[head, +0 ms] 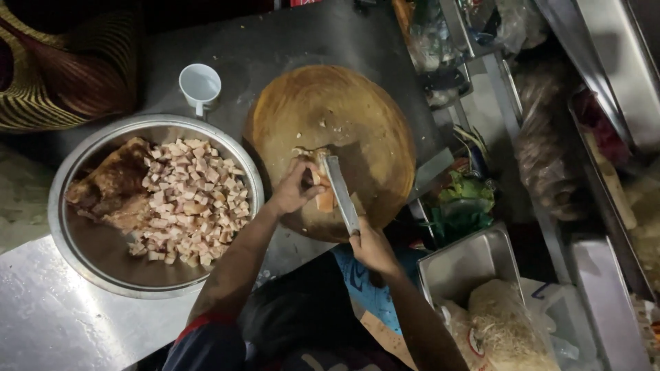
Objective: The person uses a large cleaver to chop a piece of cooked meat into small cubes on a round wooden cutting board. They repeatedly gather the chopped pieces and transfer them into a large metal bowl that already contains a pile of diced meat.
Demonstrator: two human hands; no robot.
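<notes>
one round chopping board (330, 117), one cleaver (342, 194), one steel bowl (96, 264), one white cup (200, 86)

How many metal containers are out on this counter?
2: a big round steel bowl of diced meat at the left, beside the round wooden chopping board, and a rectangular steel tray at lower right. Others may be hidden in the dark clutter on the right.

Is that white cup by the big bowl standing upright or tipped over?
Upright: the white cup shows its round open mouth facing up beside the metal bowl.
</notes>
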